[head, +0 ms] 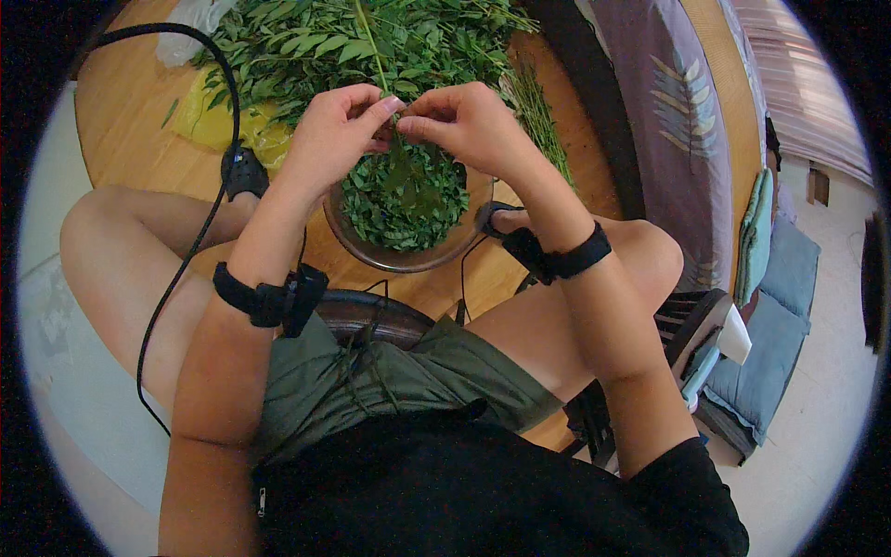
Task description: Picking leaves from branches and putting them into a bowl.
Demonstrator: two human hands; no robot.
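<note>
My left hand pinches a green leafy stem between thumb and fingers. The stem slants up and away from me over a pile of leafy cuttings. Close beside it, my right hand has its thumb and forefinger pinched at the same stem's lower end; the exact contact is partly hidden. Dark green leaves hang beneath the fingertips. Directly below both hands, a clear brownish bowl holds many loose picked leaves.
Bare stems lie in a bundle right of the pile. A yellow plastic bag and a whitish bag lie to the left on the wooden surface. A black cable arcs past my left arm. A patterned fabric edge borders the right.
</note>
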